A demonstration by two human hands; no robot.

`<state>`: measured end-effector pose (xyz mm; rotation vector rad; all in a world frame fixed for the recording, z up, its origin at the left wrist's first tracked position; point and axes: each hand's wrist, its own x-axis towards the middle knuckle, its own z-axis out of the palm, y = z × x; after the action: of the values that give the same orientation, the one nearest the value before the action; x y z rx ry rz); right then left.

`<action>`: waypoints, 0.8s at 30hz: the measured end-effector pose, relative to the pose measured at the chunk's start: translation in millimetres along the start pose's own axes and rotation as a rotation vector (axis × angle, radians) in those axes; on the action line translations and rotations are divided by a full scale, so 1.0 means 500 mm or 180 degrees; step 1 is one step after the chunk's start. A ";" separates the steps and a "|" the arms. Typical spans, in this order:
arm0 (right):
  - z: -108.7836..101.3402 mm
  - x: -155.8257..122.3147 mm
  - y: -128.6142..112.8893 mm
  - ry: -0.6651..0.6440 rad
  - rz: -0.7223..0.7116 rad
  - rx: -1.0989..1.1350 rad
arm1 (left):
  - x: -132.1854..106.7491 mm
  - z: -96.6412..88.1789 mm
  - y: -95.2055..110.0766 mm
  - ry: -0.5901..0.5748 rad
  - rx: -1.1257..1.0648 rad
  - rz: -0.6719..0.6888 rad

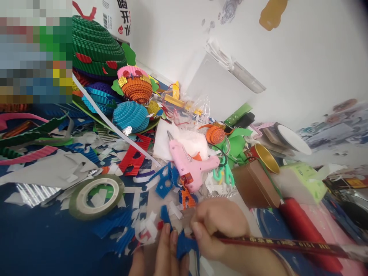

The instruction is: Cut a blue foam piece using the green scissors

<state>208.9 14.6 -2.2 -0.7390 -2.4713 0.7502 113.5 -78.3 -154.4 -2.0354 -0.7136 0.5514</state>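
My right hand (220,220) is closed around a dark red pencil (276,243) with gold lettering. The pencil lies across the palm, its far end pointing right; the end by the fingertips is hidden. My left hand (165,255) is at the bottom edge, fingers stretched out and thumb apart. Its fingertips rest at a blue paper piece (185,245) between the two hands. Another small blue scrap (165,214) is just beyond those fingertips. A pink glue gun (191,163) lies behind the hands, close to orange paper cutouts (188,197) and blue cutouts (165,183).
Left is a roll of tape (75,199) among paper scraps. Behind stand coiled-paper figures, including a green dome (97,46) and a blue ball (130,116). To the right are a brown box (254,184), a gold-lined tin (267,159) and a red roll (310,234).
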 end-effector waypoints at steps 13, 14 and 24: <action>0.000 0.007 -0.010 0.0071 -0.0120 -0.0339 | 0.035 -0.004 0.003 -0.0079 0.0337 0.0021; 0.000 0.008 -0.013 0.0094 -0.0134 -0.0369 | 0.038 -0.006 0.006 -0.0127 0.0583 0.0178; 0.008 0.024 -0.025 0.0240 -0.0356 -0.0256 | 0.024 -0.002 -0.011 0.0139 0.1803 0.1092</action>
<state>193.1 11.4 5.7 -0.6396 -2.4633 0.5746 121.1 -68.4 -150.6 -1.6266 -0.1441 0.7994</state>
